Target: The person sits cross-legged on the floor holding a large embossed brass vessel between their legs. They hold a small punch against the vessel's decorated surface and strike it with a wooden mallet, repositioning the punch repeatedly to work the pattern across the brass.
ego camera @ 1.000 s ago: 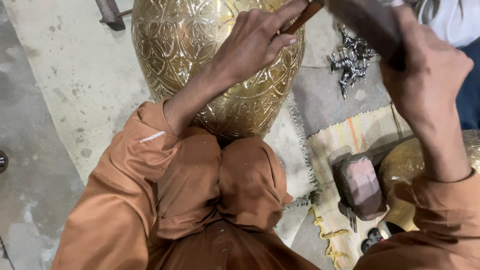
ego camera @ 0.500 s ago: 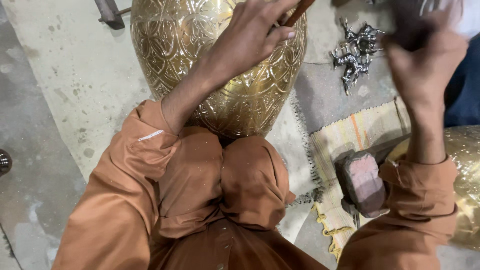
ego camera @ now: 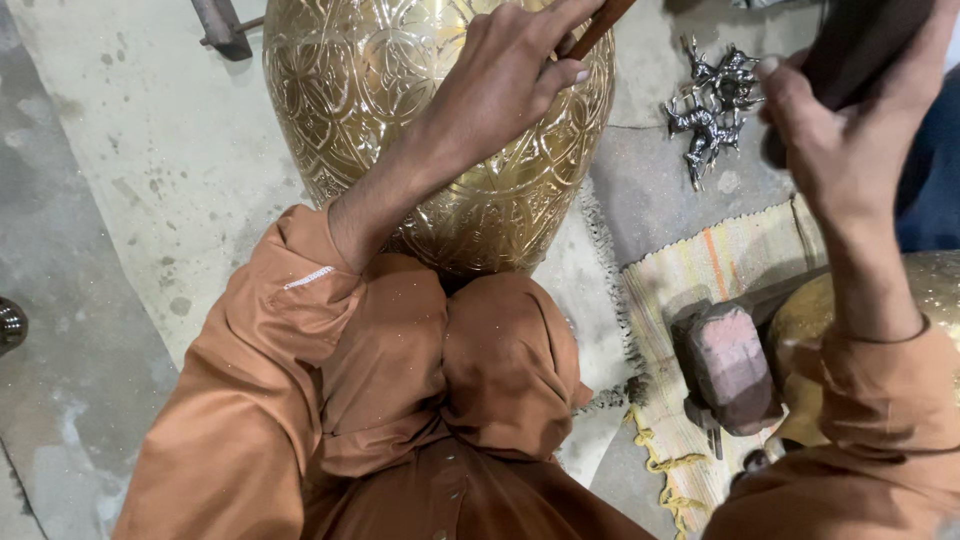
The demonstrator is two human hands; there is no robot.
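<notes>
While the left hand [ego camera: 500,85] keeps its place on the upper shoulder of the brass vessel [ego camera: 400,130], fingers pinched narrow around a thin reddish-brown chisel [ego camera: 598,25], the right hand [ego camera: 840,130] is the thing that has changed. Head view, compared over the last second: the right hand was high at the top right edge of frame half a second ago, blurred with motion; now it sits lower and sharper, fist closed round a dark hammer handle [ego camera: 865,40], and has not reached the chisel. Judgement: this is one beat in a repeated strike-and-lift rhythm, with the punch held steady on one spot of the pattern between blows.

Vessel: large, bulbous, bright gold-coloured metal, whole surface covered in fine chased rosettes and interlaced bands. It stands on the concrete floor [ego camera: 120,200], braced against the person's knees [ego camera: 450,360], which are covered in rust-orange cloth. It has not shifted.

Around it: a cluster of small silvery metal pieces [ego camera: 712,100] on the floor towards the right, a striped fringed mat [ego camera: 690,290] at the right edge, a worn pinkish block [ego camera: 730,365] on that mat, and part of a second brass piece [ego camera: 800,320] under the right forearm.
</notes>
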